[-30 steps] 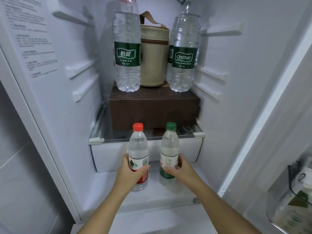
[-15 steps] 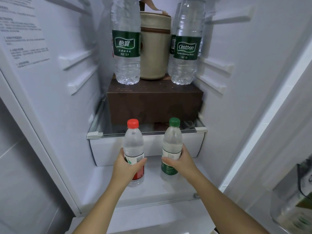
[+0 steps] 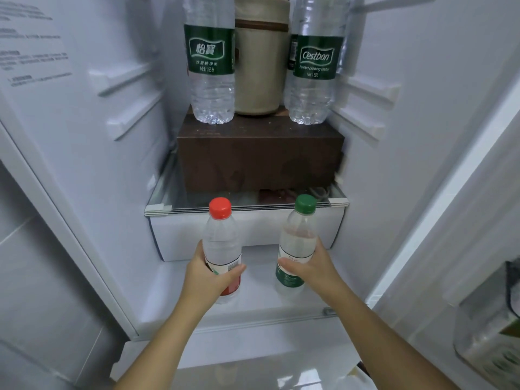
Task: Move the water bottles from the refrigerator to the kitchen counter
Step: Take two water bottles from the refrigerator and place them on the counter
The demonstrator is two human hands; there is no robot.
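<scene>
Since before: both small bottles have lifted a little and spread apart.
Left hand [image 3: 209, 280]: wrapped around the red-cap bottle [image 3: 221, 243], low in the fridge [image 3: 394, 164].
Right hand [image 3: 313, 267]: gripping the green-cap bottle [image 3: 298, 240], tilted slightly.
Behind: white drawer [image 3: 180, 237] under a glass shelf [image 3: 159, 208].
Above: brown box [image 3: 261, 156] carrying two big bottles [image 3: 211, 60] and a beige bag [image 3: 260, 66] between them.
Right: door bin [image 3: 489, 327], blurred.

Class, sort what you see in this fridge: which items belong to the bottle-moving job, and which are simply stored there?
Belongs to the job:
- small red-capped clear plastic water bottle, in left hand
- small green-capped clear plastic water bottle, in right hand
- two large green-labelled clear water bottles

Just stored:
- beige cylindrical fabric bag
- dark brown rectangular box
</scene>
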